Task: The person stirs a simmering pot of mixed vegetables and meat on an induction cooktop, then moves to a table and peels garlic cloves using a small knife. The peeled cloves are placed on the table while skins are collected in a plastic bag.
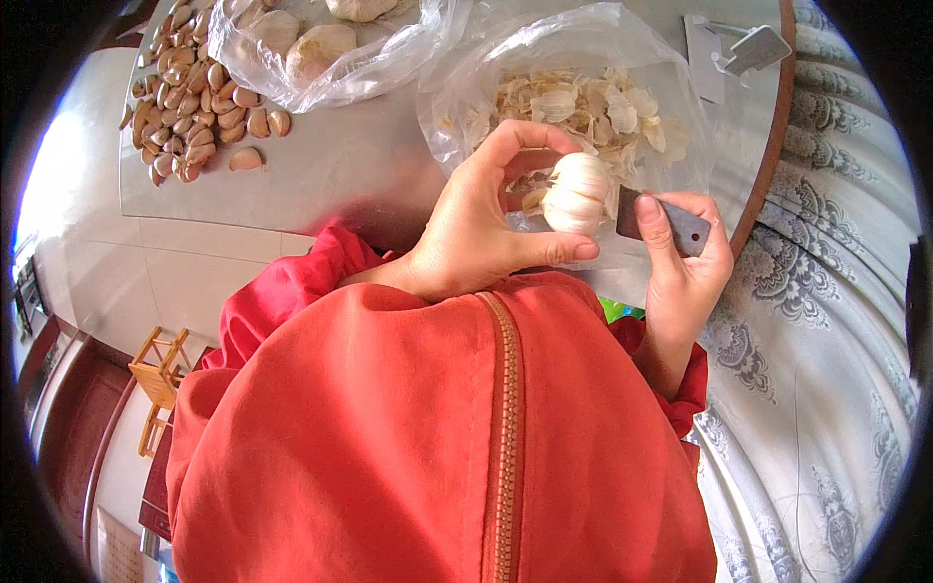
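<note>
A white garlic bulb (576, 197) is held in my left hand (485, 218), between the thumb below and the fingers above. My right hand (681, 255) pinches a small dark metal blade (660, 222) with a hole near one end. The blade's edge is close to the right side of the bulb; whether they touch I cannot tell. Just beyond both hands, papery garlic skins (583, 109) lie heaped on a clear plastic bag (466, 102).
Loose garlic cloves (186, 116) are piled at the table's (350, 153) far left. Beside them, another clear bag (379, 80) holds whole garlic bulbs (321, 52). A metal-and-white device (751, 51) sits at the far right. Patterned grey curtain fabric (824, 240) hangs along the right edge.
</note>
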A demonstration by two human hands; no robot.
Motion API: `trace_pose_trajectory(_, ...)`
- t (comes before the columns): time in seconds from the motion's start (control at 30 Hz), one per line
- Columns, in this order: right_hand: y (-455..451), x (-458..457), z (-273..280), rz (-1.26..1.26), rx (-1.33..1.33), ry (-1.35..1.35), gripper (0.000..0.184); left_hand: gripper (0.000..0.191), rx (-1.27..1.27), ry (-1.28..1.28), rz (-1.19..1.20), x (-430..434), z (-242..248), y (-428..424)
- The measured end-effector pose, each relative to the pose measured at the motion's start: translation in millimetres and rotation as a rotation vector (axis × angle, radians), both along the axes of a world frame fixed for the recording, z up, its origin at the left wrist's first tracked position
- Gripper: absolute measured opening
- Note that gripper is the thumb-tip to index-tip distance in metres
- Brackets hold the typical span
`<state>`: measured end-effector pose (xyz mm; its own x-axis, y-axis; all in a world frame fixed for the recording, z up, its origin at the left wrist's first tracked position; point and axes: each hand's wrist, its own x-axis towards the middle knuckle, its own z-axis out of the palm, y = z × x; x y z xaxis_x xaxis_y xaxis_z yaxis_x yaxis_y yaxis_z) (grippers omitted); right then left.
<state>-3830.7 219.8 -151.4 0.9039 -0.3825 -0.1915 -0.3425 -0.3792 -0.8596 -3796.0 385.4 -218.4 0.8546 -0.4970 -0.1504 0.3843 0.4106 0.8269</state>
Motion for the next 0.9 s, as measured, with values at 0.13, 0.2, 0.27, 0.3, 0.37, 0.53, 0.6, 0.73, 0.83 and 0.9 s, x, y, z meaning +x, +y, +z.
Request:
trace_pose_trajectory(0.13, -3.6, 5.6, -10.4, 0.190, -0.118, -0.261, 0.016, 0.069, 0.042, -0.081, 0.015, 0.8, 0.6, 0.6)
trace_pose_trajectory(0.2, -0.6, 2.7, -3.1, 0.112, 0.021, -0.145, 0.015, 0.068, 0.060, -0.093, 0.004, 1.8, 2.2, 1.9)
trace_pose_trajectory(0.27, 2.4, 0.7, -0.7, 0.035, -0.025, -0.077, 0.014, 0.068, 0.083, -0.090, -0.004, 2.5, 3.3, 3.8)
trace_pose_trajectory(0.3, 2.9, 0.6, 0.4, -0.004, -0.050, -0.045, 0.014, 0.068, 0.095, -0.083, -0.007, 3.2, 4.8, 4.3)
trace_pose_trajectory(0.37, -2.9, 5.5, -8.9, 0.150, -0.242, -0.281, 0.014, 0.068, 0.135, -0.055, 0.001, 2.7, 7.9, 4.1)
trace_pose_trajectory(0.53, -9.0, -3.1, -8.3, 0.114, -0.175, -0.184, 0.015, 0.072, 0.239, -0.011, 0.051, -1.1, 6.7, 1.5)
trace_pose_trajectory(0.6, -5.2, -5.7, -0.5, -0.012, -0.018, -0.014, 0.015, 0.076, 0.271, -0.059, 0.042, -0.9, 7.6, 1.0)
trace_pose_trajectory(0.73, -7.0, -5.9, -6.7, 0.065, 0.006, -0.134, 0.015, 0.082, 0.317, -0.206, 0.060, -0.7, 5.7, 1.9)
trace_pose_trajectory(0.83, -15.8, -1.7, -12.7, 0.236, -0.056, -0.317, 0.016, 0.084, 0.223, -0.163, 0.083, -0.2, 8.2, 1.1)
trace_pose_trajectory(0.9, -16.7, -5.8, -11.5, 0.163, 0.251, -0.227, 0.016, 0.081, 0.151, -0.161, 0.105, -0.8, 5.4, -0.8)
